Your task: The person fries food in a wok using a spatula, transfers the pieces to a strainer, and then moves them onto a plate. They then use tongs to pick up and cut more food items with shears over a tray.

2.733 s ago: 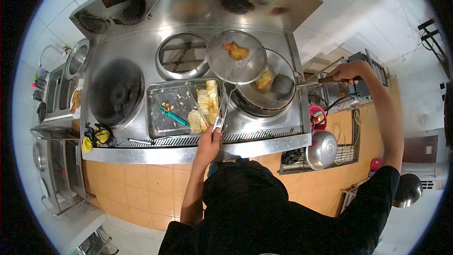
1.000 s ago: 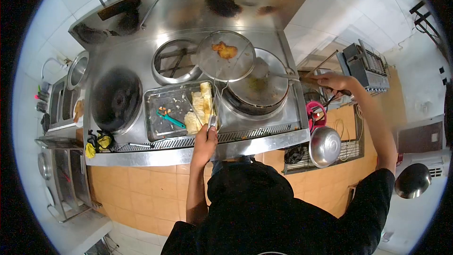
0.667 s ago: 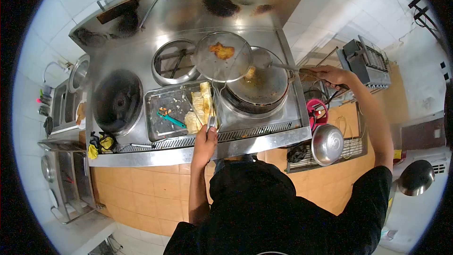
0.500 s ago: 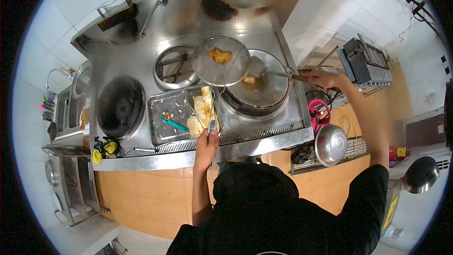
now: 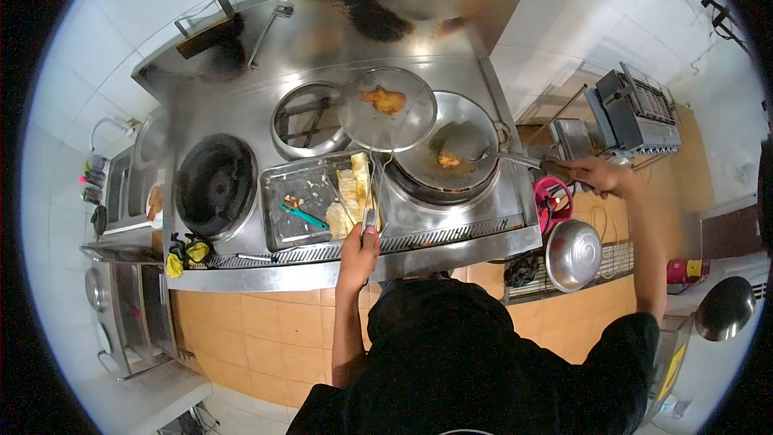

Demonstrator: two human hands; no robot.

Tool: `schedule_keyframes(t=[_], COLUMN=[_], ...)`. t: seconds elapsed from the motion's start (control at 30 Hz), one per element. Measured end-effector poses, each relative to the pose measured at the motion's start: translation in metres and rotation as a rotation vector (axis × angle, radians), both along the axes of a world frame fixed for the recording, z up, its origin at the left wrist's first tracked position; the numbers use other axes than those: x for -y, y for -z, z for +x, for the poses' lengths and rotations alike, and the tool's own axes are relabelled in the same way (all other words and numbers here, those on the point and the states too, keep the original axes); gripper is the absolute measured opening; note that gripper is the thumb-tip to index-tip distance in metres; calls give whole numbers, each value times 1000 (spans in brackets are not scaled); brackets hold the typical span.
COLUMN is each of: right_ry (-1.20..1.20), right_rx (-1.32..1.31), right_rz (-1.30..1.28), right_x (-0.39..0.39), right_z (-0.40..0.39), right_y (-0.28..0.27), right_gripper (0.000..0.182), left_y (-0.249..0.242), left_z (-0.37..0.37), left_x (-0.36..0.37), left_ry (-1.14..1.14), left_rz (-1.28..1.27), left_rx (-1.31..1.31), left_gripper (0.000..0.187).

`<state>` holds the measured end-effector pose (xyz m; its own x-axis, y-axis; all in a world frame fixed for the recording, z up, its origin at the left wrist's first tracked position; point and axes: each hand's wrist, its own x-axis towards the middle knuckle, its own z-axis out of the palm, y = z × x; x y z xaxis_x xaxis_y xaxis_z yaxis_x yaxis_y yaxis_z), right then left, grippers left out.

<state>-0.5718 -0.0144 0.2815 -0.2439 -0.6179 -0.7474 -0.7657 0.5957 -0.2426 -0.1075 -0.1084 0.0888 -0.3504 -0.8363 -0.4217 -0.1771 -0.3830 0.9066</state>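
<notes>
My left hand (image 5: 359,256) is closed round the handle of a wire-mesh strainer (image 5: 370,125), which reaches out over the stove beside the wok. A golden fried piece (image 5: 385,100) lies on the mesh. With my right hand (image 5: 602,176) I grip the wooden handle of a metal ladle (image 5: 515,159); its bowl dips into the wok (image 5: 419,167) on the right burner. Another browned piece (image 5: 448,159) sits in the oil by the ladle. Under the strainer handle, a metal tray (image 5: 278,185) holds pale food pieces (image 5: 352,193) and a teal-handled tool (image 5: 304,213).
A blackened wok (image 5: 216,185) stands at the left, an open burner ring (image 5: 310,122) behind the tray. Yellow-and-black gloves (image 5: 187,253) lie at the front left edge. Right of the stove are a pink basket (image 5: 552,203) and a metal bowl (image 5: 573,254).
My right hand has drawn the ladle right and towards me within the wok. The browned piece in the oil has shifted the same way. The strainer stays over nearly the same spot.
</notes>
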Motion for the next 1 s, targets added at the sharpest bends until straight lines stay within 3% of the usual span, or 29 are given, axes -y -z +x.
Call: schedule_keyframes(t=[0.13, 0.17, 0.27, 0.33, 0.37, 0.4, 0.47, 0.63, 0.77, 0.9, 1.0], right_ry=[270, 175, 208, 229, 333, 483, 466, 633, 562, 595, 610], right_rx=[77, 132, 291, 350, 387, 473, 478, 543, 514, 549, 557], right_rz=[-146, -320, -499, -625, -624, -476, -558, -410, -496, -471, -492], right_x=[-43, -60, -82, -95, -102, -100, -106, -111, -118, -116, -116], right_z=[4, -13, 5, 13, 20, 41, 53, 82, 83, 92, 96], right_y=[19, 55, 94, 137, 156, 136, 155, 152, 182, 174, 182], right_gripper=[46, 48, 49, 49, 47, 49, 49, 49, 50, 51, 51], left_y=[5, 5, -2, -15, -15, -14, -7, 2, 0, 6, 6], left_z=[-14, -20, -37, -49, -53, -57, -61, -66, -66, -58, -63], left_x=[0, 2, 6, 7, 6, 3, -4, -4, -7, 5, -1], left_ry=[1, 7, 18, -9, -5, -2, 5, -17, -31, -30, -105], left_rz=[14, 12, -48, 65, 59, 69, 76, 83, 120, 36, 120], left_rx=[13, 17, -57, -172, -163, -151, -131, -74, -57, -9, -65], left_gripper=[27, 27, 23, 24, 24, 24, 24, 25, 27, 28, 27])
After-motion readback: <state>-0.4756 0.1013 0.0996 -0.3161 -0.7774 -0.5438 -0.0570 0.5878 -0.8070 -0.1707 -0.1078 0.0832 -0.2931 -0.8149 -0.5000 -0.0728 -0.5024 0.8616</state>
